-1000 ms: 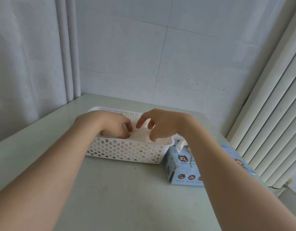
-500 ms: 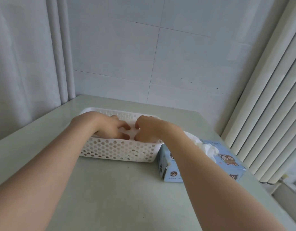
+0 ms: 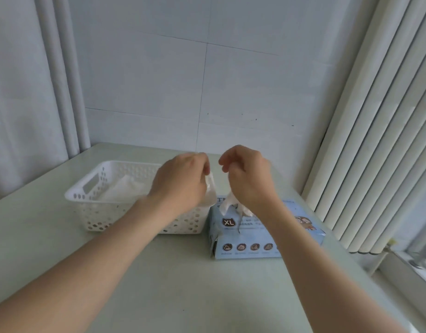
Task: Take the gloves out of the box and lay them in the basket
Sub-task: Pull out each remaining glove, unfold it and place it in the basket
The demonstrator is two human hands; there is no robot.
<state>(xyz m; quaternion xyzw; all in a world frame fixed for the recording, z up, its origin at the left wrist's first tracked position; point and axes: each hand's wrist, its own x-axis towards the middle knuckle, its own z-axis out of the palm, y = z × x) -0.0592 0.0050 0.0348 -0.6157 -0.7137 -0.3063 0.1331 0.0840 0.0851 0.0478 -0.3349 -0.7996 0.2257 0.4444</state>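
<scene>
Pale green desk (image 3: 183, 289) carries two things just beside each other: one white perforated plastic basket (image 3: 96, 212) on the left and one light blue glove box (image 3: 245, 247) marked XL on its right. Both of the person's bare forearms reach in from the near edge. Both hands hang in the air above the place where basket and box meet.

The left hand (image 3: 180, 181) has its fingers curled. Thumb and fingertips pinch a thin, cloudy-white plastic glove (image 3: 211, 192) that dangles down past the basket's right end. The right hand (image 3: 249, 181) is curled too, its fingers pinching a crumpled glove tuft (image 3: 227, 204) that rises out of the slot in the top of the box. From where I stand I cannot tell whether those two pieces are one glove stretched between the hands or two separate ones.

Inside the basket lies a flat white layer of gloves (image 3: 125, 191), toward its left and middle. How many are stacked there I cannot count.

Behind the desk is a wall of large pale tiles (image 3: 207, 80). One white curtain (image 3: 27, 92) hangs at the left, and one white ribbed radiator (image 3: 375, 140) stands along the right side.
</scene>
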